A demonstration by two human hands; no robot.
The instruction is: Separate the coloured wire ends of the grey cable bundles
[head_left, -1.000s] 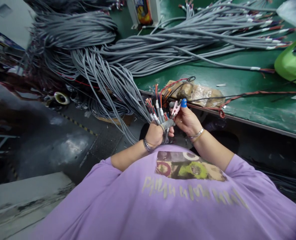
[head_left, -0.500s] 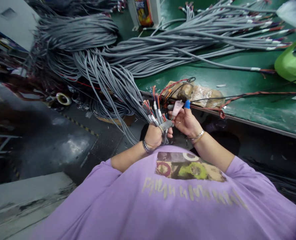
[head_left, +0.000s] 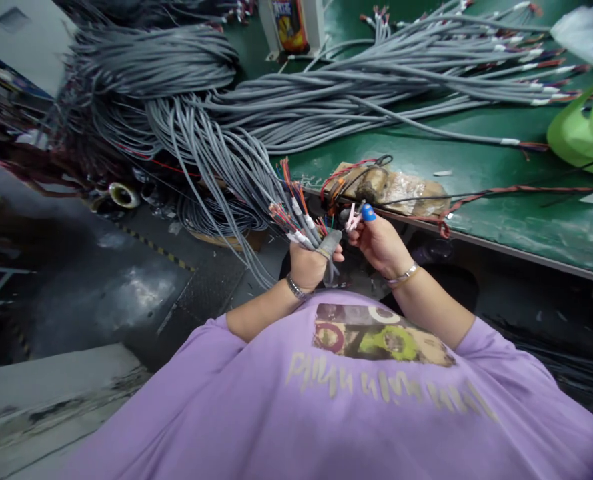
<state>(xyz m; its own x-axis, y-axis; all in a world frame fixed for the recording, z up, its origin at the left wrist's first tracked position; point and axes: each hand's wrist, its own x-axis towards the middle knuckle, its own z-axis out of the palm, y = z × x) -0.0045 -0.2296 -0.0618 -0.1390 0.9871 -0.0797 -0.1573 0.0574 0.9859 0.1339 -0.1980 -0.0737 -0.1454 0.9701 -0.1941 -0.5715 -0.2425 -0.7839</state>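
Note:
My left hand (head_left: 308, 265) is closed around a bunch of grey cables (head_left: 312, 230), their stripped ends fanning upward in orange, red and other thin wires with white sleeves. A grey cover (head_left: 330, 244) wraps its thumb. Just to the right, my right hand (head_left: 380, 245) pinches a small pink two-pronged tool (head_left: 352, 219) between thumb and fingers; its exact kind is unclear. A blue finger cot (head_left: 369, 213) covers the right thumb. The tool is close to the coloured wires, but whether it touches one cannot be made out.
Long grey cables (head_left: 296, 107) lie across the green bench (head_left: 521, 220) and hang over its left edge. A taped cardboard piece (head_left: 416, 189) with black and red leads sits at the front edge. A green basket (head_left: 579, 137) stands at the right.
The left hand's cable ends have tilted up and left. My right hand has turned and drawn slightly away, and the pink tool now shows two separate prongs.

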